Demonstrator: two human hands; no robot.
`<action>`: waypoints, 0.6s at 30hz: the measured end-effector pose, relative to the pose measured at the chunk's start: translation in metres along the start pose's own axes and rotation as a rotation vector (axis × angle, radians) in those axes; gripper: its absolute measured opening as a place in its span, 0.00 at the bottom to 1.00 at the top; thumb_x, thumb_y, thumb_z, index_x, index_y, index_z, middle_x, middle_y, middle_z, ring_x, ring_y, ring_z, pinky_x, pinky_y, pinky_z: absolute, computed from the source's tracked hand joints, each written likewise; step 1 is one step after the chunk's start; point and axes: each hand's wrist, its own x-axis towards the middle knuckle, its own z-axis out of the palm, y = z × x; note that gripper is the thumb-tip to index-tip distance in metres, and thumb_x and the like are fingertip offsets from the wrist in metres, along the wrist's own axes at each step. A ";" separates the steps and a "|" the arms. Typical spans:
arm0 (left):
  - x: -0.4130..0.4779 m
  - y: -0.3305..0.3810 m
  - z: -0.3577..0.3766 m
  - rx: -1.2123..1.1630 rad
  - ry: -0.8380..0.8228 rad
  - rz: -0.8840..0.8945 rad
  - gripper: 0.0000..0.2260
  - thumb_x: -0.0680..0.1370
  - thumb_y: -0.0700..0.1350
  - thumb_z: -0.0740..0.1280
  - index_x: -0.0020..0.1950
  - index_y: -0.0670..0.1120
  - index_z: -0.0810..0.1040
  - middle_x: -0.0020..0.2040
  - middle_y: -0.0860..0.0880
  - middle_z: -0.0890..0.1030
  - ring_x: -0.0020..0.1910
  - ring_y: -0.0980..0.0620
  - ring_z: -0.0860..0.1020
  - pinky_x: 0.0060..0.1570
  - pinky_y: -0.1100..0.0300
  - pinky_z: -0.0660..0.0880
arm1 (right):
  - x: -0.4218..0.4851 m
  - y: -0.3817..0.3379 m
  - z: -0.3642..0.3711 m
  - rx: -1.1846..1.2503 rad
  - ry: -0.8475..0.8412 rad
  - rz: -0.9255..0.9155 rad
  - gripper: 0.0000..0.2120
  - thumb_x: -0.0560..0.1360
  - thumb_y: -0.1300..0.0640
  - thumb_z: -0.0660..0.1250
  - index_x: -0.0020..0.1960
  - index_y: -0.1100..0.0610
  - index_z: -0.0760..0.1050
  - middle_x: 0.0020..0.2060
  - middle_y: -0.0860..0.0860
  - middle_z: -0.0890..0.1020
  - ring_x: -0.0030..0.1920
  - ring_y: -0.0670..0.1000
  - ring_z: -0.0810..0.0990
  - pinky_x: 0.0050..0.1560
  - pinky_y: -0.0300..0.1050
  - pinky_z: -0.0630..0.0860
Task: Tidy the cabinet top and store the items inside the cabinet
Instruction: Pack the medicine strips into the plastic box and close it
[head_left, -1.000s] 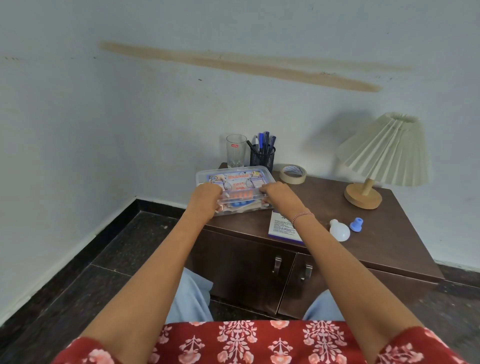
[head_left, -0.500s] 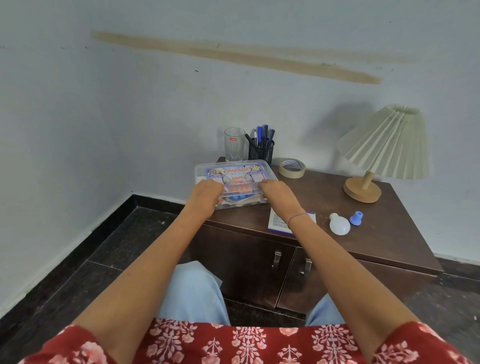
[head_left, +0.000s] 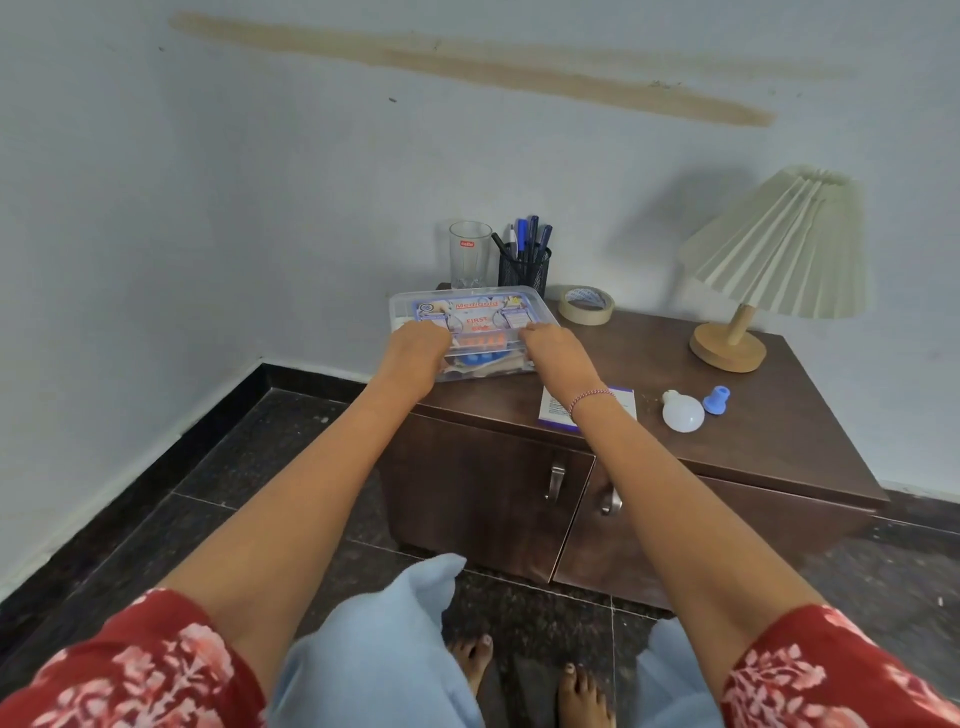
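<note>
Clear plastic first-aid box (head_left: 470, 307) on cabinet top (head_left: 644, 353) — L hand (head_left: 415, 347) & R hand (head_left: 555, 347) grip its near edge.

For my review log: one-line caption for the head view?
Left hand and right hand grip the first-aid box on the closed cabinet.

glass (head_left: 470, 254): the red sticker says "cello"
clear box (head_left: 470, 310): the lid says "Medigold" and "FIRST"; the small words are too tiny to read
</note>
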 end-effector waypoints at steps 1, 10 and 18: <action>0.000 0.000 0.001 -0.006 -0.004 -0.008 0.17 0.78 0.41 0.64 0.65 0.38 0.73 0.60 0.37 0.78 0.58 0.41 0.77 0.55 0.56 0.74 | 0.001 0.000 0.000 0.003 -0.006 0.008 0.19 0.76 0.63 0.63 0.67 0.62 0.70 0.61 0.60 0.77 0.60 0.58 0.78 0.61 0.47 0.73; 0.010 -0.005 0.010 0.168 0.062 0.063 0.15 0.76 0.39 0.66 0.62 0.37 0.75 0.59 0.36 0.78 0.58 0.38 0.76 0.56 0.50 0.72 | 0.000 0.002 0.006 -0.053 0.071 -0.014 0.16 0.76 0.66 0.61 0.64 0.62 0.72 0.60 0.60 0.78 0.60 0.58 0.78 0.59 0.49 0.74; 0.016 -0.003 0.013 0.258 0.088 0.087 0.18 0.75 0.40 0.68 0.63 0.38 0.75 0.60 0.36 0.77 0.59 0.38 0.76 0.56 0.50 0.73 | 0.004 0.002 0.008 -0.051 0.072 0.005 0.16 0.77 0.67 0.61 0.65 0.63 0.73 0.59 0.60 0.79 0.61 0.59 0.77 0.60 0.48 0.73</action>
